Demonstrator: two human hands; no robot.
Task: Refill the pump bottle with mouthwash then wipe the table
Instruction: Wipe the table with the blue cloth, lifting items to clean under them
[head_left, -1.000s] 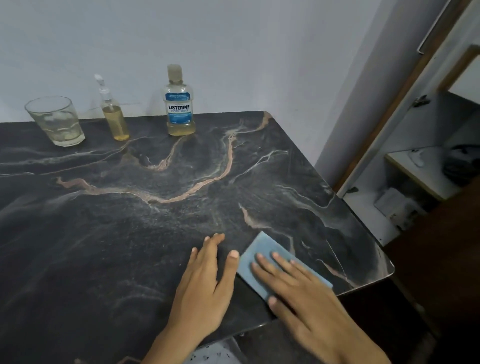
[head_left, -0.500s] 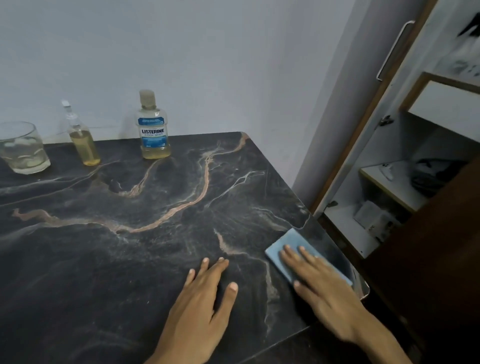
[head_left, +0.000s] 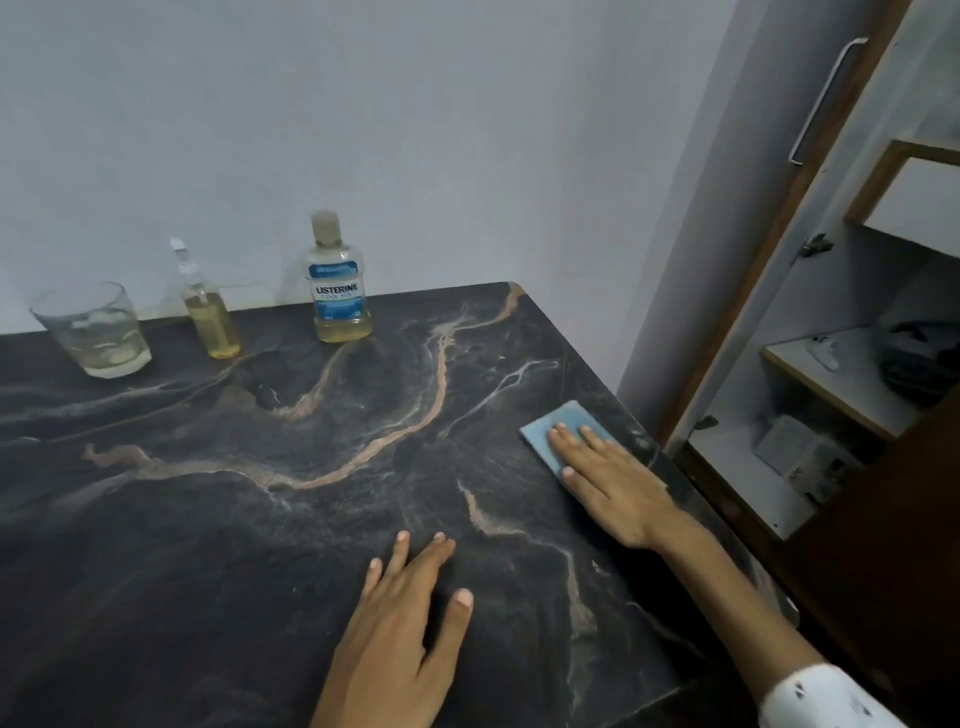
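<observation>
Cloth: blue wiping cloth (head_left: 558, 428) lies flat on the dark marbled table (head_left: 260, 519), close to its right edge, about midway along that side.
Your right hand: right hand (head_left: 610, 483) lies palm down on the cloth, fingers straight and slightly spread, pressing it to the tabletop without curling round it; a white patterned sleeve (head_left: 826, 696) shows at the forearm.
Your left hand: left hand (head_left: 402, 634) rests flat on the bare tabletop near the front edge, fingers straight and fanned, holding nothing, well apart from the cloth.
Pump bottle: pump bottle (head_left: 208, 309) stands upright at the back by the wall, with yellowish liquid in its lower part.
Mouthwash: Listerine bottle (head_left: 337, 291) stands upright to the right of the pump bottle, cap on, a low level of pale yellow liquid inside.
Glass: clear tumbler (head_left: 93, 327) stands left of the pump bottle.
Beyond the table: open cupboard (head_left: 831, 374) with shelves stands to your right.
</observation>
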